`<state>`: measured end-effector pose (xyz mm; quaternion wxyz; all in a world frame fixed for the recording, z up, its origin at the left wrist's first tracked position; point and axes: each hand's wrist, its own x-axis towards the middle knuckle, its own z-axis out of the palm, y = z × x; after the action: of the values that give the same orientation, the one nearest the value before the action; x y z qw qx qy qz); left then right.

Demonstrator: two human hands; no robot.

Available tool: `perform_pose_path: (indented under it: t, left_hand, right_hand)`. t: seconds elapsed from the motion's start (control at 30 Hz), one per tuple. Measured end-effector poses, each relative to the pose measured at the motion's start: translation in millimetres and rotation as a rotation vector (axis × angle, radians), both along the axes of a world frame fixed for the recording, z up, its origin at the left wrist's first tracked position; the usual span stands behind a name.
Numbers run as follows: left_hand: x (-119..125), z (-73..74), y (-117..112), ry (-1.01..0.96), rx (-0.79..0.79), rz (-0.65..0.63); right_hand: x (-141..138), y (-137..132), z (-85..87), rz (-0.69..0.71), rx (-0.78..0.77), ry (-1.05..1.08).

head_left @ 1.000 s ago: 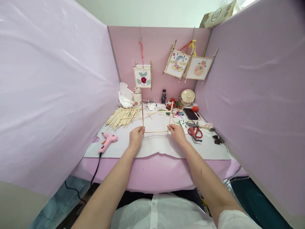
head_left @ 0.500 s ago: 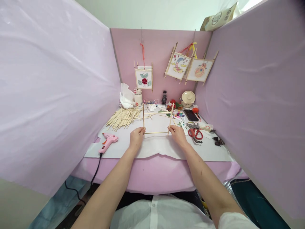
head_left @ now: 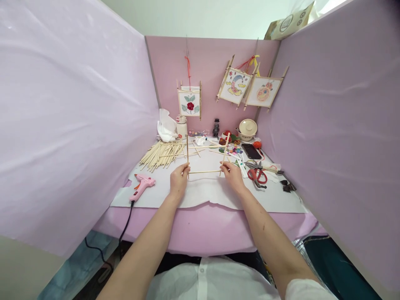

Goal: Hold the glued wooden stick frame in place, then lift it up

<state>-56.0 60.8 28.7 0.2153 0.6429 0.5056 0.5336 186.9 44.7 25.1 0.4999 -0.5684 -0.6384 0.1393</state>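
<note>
Between my hands a square frame of thin wooden sticks (head_left: 204,171) is held up over the white paper (head_left: 203,189). My left hand (head_left: 179,180) pinches its left upright near the lower corner. At the opposite lower corner, my right hand (head_left: 231,176) grips the right upright in the same way. Both uprights stick out past the crossbars. Fingers partly cover the lower joints. Beyond the left hand lies a heap of loose wooden sticks (head_left: 161,155). Red-handled scissors (head_left: 258,176) rest to the right of my right hand.
A pink glue gun (head_left: 142,186) lies at left, its black cord (head_left: 126,225) running off the table. A phone (head_left: 251,151), a lidded bowl (head_left: 248,128) and a white jar (head_left: 181,127) sit farther back. Framed pictures, including a rose picture (head_left: 189,104), hang before the back panel.
Both hands and the stick frame have risen very slightly. The grip at each corner stays the same, and the view has shifted a little.
</note>
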Motion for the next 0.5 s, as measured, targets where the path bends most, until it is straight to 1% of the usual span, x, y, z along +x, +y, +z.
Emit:
perform_pose_path:
  t: [0.3, 0.5]
  left_hand:
    - [-2.8, -2.4, -1.7, 0.019, -0.018, -0.004]
    - [-1.6, -2.0, -1.1, 0.005, -0.057, -0.008]
  right_hand:
    - [1.8, -1.0, -0.8, -0.017, 0.003, -0.013]
    - [0.0, -2.0, 0.4, -0.046, -0.025, -0.009]
